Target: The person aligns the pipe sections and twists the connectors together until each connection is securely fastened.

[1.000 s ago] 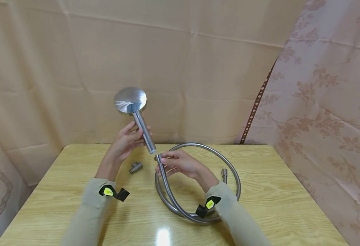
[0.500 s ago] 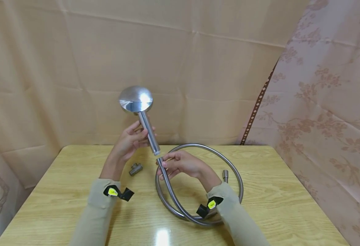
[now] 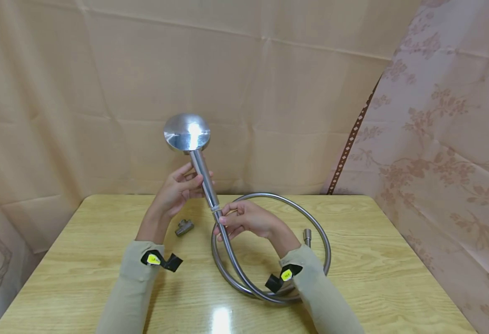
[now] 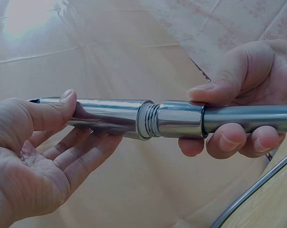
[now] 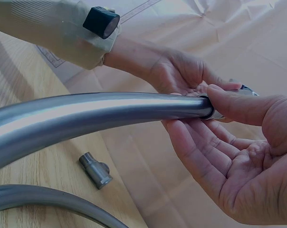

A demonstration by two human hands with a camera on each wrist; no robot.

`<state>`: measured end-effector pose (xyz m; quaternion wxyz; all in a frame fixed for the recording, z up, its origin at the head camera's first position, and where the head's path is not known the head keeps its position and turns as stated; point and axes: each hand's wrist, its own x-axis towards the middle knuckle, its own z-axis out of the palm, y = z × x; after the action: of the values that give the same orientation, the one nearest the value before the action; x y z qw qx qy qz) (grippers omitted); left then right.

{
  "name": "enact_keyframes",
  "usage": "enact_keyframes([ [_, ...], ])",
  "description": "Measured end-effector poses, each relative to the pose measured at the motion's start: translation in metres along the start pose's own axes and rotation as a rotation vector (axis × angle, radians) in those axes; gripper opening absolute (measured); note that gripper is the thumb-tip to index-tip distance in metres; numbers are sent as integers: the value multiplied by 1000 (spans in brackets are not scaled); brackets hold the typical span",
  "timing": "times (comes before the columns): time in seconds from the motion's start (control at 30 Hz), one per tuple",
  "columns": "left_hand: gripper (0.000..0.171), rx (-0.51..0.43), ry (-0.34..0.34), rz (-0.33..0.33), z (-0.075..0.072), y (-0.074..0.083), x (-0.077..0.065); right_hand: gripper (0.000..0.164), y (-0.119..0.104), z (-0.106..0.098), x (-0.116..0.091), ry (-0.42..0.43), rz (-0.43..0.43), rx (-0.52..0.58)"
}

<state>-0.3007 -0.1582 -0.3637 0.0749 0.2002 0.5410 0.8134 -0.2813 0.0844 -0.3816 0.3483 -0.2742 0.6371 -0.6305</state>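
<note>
My left hand (image 3: 171,192) grips the handle of a chrome shower head (image 3: 187,132), its round head tilted up to the left above the table. With thumb and fingers my right hand (image 3: 250,220) pinches the end nut (image 4: 181,118) of a grey metal shower hose (image 3: 230,253). In the left wrist view, the handle's threaded end (image 4: 153,119) meets the nut in line, and several threads still show between them. From the right hand the hose drops and coils on the table; its other end fitting (image 3: 307,235) lies to the right.
A small metal connector (image 3: 184,227) lies on the wood-grain table (image 3: 373,278), left of the hose coil. Beige cloth (image 3: 236,93) hangs behind the table, and flowered cloth (image 3: 448,153) hangs at the right.
The shower head has shifted right, and its threaded end has come down onto the hose nut, closing the gap between them. The right hand has barely moved.
</note>
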Motion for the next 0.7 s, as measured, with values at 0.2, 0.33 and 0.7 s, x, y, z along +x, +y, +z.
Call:
enact_keyframes([
  [0.2, 59, 9, -20, 12, -2, -1, -1, 9, 1, -1, 2, 27, -1, -14],
  [0.33, 57, 22, -20, 12, -3, -2, -2, 9, 2, -1, 3, 30, -2, -19],
  [0.7, 60, 66, -82, -24, -1, -4, -3, 8, 3, -1, 5, 38, 6, -48],
])
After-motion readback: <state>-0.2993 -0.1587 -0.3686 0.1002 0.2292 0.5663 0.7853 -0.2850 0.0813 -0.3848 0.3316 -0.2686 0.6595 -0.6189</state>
